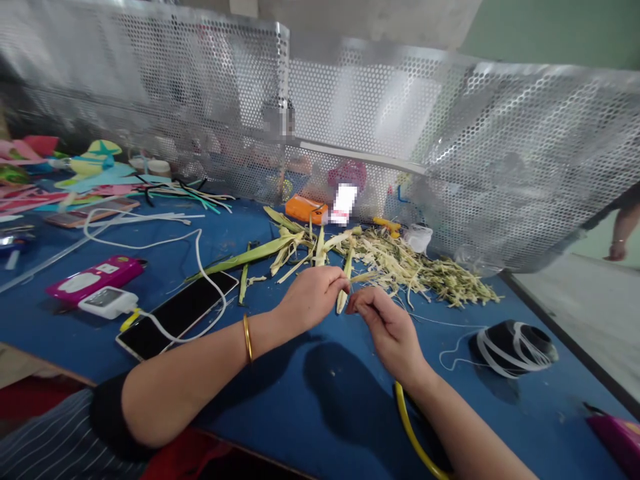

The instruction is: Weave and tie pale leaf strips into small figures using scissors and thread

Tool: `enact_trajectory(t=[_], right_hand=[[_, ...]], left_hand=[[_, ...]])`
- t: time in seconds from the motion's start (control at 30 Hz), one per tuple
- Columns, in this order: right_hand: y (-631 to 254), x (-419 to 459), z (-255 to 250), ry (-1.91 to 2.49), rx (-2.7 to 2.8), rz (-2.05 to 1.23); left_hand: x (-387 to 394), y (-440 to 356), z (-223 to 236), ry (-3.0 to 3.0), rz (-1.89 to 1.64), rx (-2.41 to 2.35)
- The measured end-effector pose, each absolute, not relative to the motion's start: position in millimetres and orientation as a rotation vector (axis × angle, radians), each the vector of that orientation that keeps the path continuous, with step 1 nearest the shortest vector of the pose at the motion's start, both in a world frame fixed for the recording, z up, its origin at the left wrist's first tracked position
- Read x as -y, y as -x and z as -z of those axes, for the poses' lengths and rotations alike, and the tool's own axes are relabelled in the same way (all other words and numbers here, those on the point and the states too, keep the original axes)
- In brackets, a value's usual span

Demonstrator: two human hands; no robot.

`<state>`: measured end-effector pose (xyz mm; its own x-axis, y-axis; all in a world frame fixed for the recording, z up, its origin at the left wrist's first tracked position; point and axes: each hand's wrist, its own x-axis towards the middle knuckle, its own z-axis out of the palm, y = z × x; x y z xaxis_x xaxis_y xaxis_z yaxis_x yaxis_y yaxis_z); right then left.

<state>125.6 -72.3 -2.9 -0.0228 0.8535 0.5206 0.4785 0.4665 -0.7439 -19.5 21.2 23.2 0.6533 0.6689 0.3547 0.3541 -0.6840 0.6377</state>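
My left hand (315,297), with a gold bangle on the wrist, is closed in a pinch. Close to it on the right, my right hand (387,323) is closed too, fingertips pressed together and facing the left. What the fingertips hold is too small to make out. A pale green leaf strip (342,303) shows between the two hands. Just beyond them lie long green and whitish husk-like leaves (260,252). A thin white thread (445,323) trails over the blue table from near my hands towards a black spool (510,347) at the right.
Shredded leaf bits (400,260) are heaped behind my hands, near an orange box (305,209). At the left lie a phone (175,317), a white cable (199,250) and a magenta packet (95,277). A perforated metal screen (350,100) borders the table's back. Another person's hand (617,251) shows far right.
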Motion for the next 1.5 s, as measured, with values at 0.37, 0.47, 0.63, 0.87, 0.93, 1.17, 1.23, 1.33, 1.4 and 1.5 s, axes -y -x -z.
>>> enact_trajectory(t=[0.37, 0.47, 0.63, 0.87, 0.93, 1.17, 1.23, 1.33, 1.4, 1.5], right_hand=[[-139, 74, -14, 1.122, 1.382, -0.948], [-143, 69, -14, 0.944, 0.977, -1.283], [-138, 61, -1, 0.862, 0.632, -1.373], [-127, 65, 5, 1.178, 1.146, -0.993], [-124, 69, 4, 1.249, 1.367, -0.687], [-123, 77, 1, 1.117, 1.665, -0.421], [-123, 76, 3, 1.154, 1.667, -0.444], [-121, 77, 6, 1.226, 1.762, -0.349], [-117, 78, 7, 1.238, 1.853, -0.259], [-114, 79, 5, 1.215, 1.936, -0.21]], left_hand=[[-21, 27, -25, -2.825, -0.316, -0.239], [-20, 28, -36, -2.552, -0.4, -0.142], [-20, 27, -39, -2.152, -0.574, -0.473], [-23, 26, -37, -2.12, -0.739, -0.692], [-23, 26, -37, -2.209, -0.782, -0.753], [-22, 22, -27, -2.367, -0.754, -0.768], [-21, 22, -23, -2.425, -0.757, -0.768], [-21, 21, -18, -2.534, -0.766, -0.771], [-20, 21, -15, -2.616, -0.745, -0.78], [-19, 21, -12, -2.749, -0.671, -0.8]])
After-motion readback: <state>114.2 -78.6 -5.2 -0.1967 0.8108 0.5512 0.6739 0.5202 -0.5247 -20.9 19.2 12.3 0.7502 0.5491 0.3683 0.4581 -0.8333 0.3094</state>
